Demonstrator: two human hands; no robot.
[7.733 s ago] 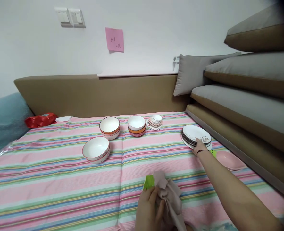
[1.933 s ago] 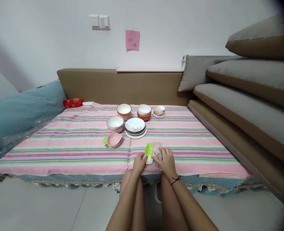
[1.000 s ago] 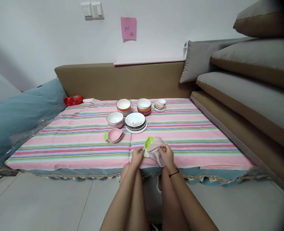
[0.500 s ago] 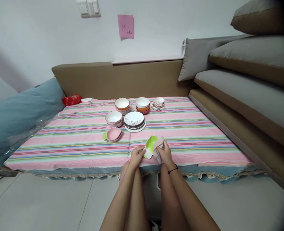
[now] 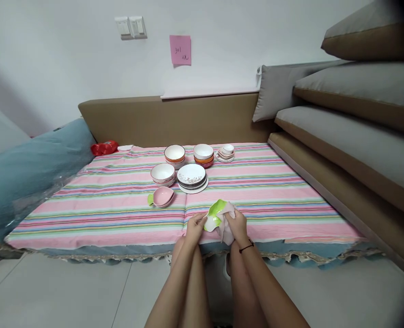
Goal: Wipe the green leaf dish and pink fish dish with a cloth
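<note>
Left grip (image 5: 195, 226) closed on the green dish (image 5: 215, 211); right grip (image 5: 239, 226) clutches the cloth (image 5: 227, 231) against it.

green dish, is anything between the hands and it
The left hand grips the green dish by its near rim, with nothing between them. The right hand presses a beige cloth against the dish's right side, so the cloth lies between that hand and the dish.
</note>
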